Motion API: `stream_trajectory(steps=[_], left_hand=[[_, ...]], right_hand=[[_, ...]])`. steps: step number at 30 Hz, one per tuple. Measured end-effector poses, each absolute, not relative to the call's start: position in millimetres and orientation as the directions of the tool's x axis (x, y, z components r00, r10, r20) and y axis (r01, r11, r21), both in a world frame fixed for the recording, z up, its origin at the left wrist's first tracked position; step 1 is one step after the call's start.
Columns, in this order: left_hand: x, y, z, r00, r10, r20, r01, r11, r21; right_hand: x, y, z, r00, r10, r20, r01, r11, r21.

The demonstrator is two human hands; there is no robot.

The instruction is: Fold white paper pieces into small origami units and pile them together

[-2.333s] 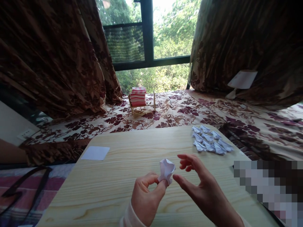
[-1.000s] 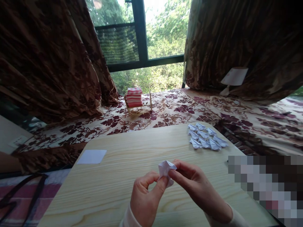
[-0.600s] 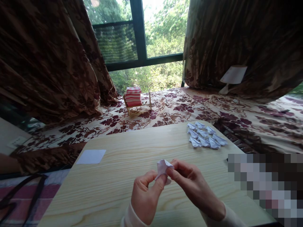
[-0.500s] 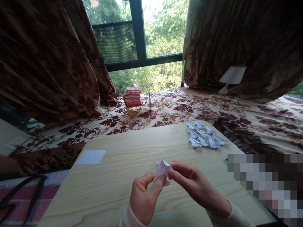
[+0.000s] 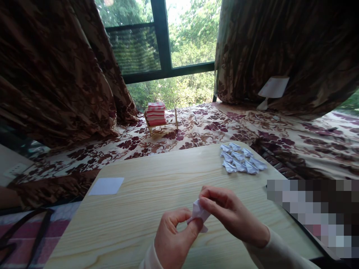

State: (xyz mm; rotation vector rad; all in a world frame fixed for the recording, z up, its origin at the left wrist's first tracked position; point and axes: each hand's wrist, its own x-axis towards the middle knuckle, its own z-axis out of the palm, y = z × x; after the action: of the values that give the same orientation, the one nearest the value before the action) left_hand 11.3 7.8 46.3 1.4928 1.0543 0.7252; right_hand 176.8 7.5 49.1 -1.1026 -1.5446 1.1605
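A small piece of folded white paper (image 5: 199,212) is held above the near middle of the wooden table (image 5: 134,209). My left hand (image 5: 176,231) pinches its lower part between thumb and fingers. The thumb and forefinger of my right hand (image 5: 227,211) close on its upper right edge, and the fingertips hide part of the fold. Several finished-looking folded paper pieces (image 5: 239,158) lie in rows at the table's far right corner. On the left side of the table a flat white paper sheet (image 5: 106,186) lies alone.
Beyond the table, a small rack (image 5: 161,127) with a stack of pink striped cloths (image 5: 156,114) stands on the flowered cover. A white lamp (image 5: 273,87) is at the back right. Patterned curtains (image 5: 56,67) frame the window. A blurred-out patch covers the lower right.
The folded paper has shifted slightly right and down and is tilted more. My right hand's fingers have moved up to its top edge, while my left hand keeps its pinch.
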Motion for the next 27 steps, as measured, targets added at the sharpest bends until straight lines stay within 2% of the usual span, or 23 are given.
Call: stream_trajectory(steps=[3, 10, 14, 23, 27], left_hand=[[12, 8, 46, 0.418, 0.898, -0.136, 0.240, 0.035, 0.970], [15, 7, 44, 0.274, 0.960, -0.062, 0.074, 0.043, 0.996], [17, 7, 43, 0.282, 0.958, -0.053, 0.061, 0.037, 0.997], [16, 9, 50, 0.374, 0.923, -0.091, 0.151, 0.036, 0.988], [16, 10, 47, 0.365, 0.929, -0.057, 0.101, 0.022, 0.995]], right_hand=[[174, 9, 47, -0.159, 0.973, 0.170, 0.187, 0.198, -0.962], [177, 8, 43, -0.102, 0.989, 0.110, 0.237, 0.131, -0.962], [172, 4, 38, -0.103, 0.986, 0.133, 0.287, 0.157, -0.945], [171, 6, 31, -0.104, 0.991, 0.080, 0.090, 0.090, -0.992], [171, 6, 31, -0.155, 0.986, 0.062, 0.086, 0.076, -0.993]])
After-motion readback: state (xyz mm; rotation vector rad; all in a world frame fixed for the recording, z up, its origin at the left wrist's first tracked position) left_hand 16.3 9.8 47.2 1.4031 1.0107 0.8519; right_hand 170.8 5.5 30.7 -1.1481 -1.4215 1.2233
